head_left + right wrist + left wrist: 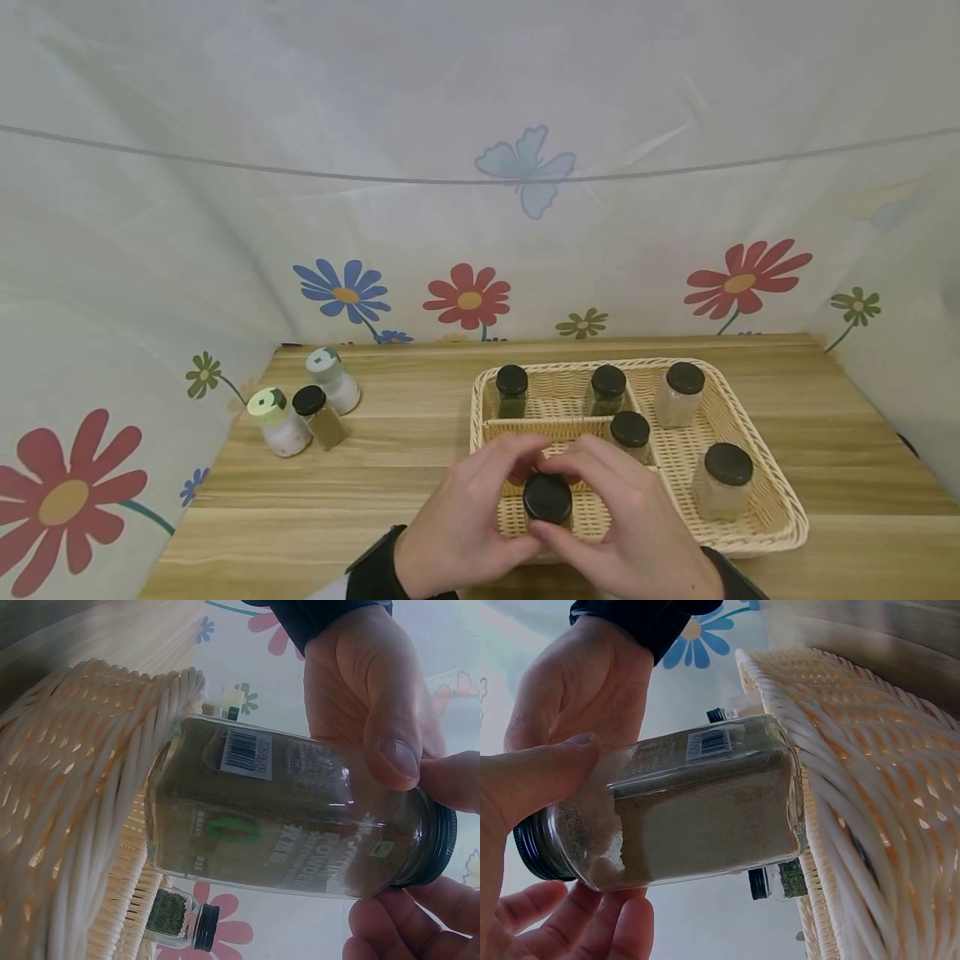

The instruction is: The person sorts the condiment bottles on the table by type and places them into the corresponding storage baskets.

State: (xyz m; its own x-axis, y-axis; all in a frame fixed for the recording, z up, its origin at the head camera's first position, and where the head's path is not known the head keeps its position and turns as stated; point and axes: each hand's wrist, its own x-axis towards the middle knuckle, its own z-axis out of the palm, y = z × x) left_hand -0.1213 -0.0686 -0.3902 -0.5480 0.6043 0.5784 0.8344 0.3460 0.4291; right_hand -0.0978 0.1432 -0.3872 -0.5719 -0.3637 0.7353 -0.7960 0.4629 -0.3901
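A glass spice jar (547, 498) with a black lid stands upright between both hands, over the front left of the wicker basket (793, 508). Brownish powder fills much of it in the left wrist view (705, 817); a barcode label (246, 753) shows in the right wrist view. My left hand (468, 521) holds the jar near its top, thumb on the glass, fingers curled behind. From the other side my right hand (637, 521) grips it, its fingers around the lid end. The jar's base is beside the basket's front rim; whether they touch I cannot tell.
Inside the divided basket stand several black-lidded jars, among them one at back left (512, 392) and one at front right (723, 482). On the wooden table (405, 417) at left are a yellow-capped shaker (281, 423), a white-capped shaker (333, 382) and a black-lidded jar (321, 417).
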